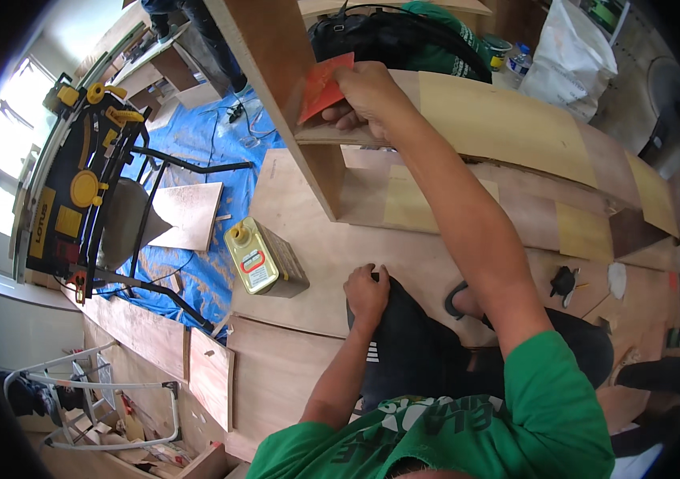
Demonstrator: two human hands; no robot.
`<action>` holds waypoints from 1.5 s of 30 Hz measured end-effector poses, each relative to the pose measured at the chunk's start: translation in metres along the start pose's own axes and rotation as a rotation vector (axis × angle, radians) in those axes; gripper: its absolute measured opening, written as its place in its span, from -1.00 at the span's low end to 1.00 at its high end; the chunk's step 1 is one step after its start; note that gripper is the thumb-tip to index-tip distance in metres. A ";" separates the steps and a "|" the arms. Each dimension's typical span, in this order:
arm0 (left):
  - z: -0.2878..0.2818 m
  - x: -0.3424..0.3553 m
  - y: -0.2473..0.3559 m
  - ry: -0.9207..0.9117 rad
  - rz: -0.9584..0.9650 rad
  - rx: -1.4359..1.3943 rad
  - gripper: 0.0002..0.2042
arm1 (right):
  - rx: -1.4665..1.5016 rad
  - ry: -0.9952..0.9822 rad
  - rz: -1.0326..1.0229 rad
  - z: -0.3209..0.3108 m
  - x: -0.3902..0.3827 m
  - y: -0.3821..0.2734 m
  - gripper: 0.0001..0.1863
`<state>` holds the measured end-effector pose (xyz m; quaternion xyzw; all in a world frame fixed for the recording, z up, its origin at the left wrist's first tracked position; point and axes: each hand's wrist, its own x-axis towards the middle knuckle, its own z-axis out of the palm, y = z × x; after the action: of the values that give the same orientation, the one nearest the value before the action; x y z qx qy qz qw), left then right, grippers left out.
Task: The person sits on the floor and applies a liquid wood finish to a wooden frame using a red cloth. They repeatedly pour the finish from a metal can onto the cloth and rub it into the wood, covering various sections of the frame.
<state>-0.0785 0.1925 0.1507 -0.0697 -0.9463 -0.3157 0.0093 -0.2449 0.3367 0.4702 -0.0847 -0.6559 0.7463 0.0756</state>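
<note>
My right hand (370,97) reaches up and grips a thin, flat orange-red piece (327,86) between thumb and fingers. The piece lies against the upright wooden board (272,68), just above where a horizontal board joins it. From this view I cannot tell whether it is a spreader or a sheet. My left hand (366,297) rests on my black-trousered knee (412,339), thumb and fingers apart, holding nothing. Left of that knee, a yellow rectangular metal can (264,259) with a yellow cap stands on the plywood.
Long wooden shelf panels (507,120) run off to the right. A yellow-and-black saw on a stand (84,188) occupies the left, over a blue tarp (204,275). A metal stepladder (100,391) is at lower left. Behind the boards are a black bag (388,40) and a white sack (571,60).
</note>
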 end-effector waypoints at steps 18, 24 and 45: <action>0.009 0.000 -0.002 0.046 0.022 -0.019 -0.66 | -0.394 0.160 -0.080 0.063 0.010 -0.004 -0.33; 0.011 0.005 -0.004 0.022 0.032 -0.015 -0.65 | -0.445 0.325 -0.302 0.076 0.005 0.028 -0.28; 0.032 -0.014 -0.048 0.228 0.359 0.006 -0.69 | -0.495 0.232 -0.759 0.083 -0.107 0.028 -0.79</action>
<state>-0.0701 0.1714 0.0955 -0.2009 -0.9125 -0.3117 0.1726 -0.1593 0.2286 0.4553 0.0628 -0.7860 0.4724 0.3937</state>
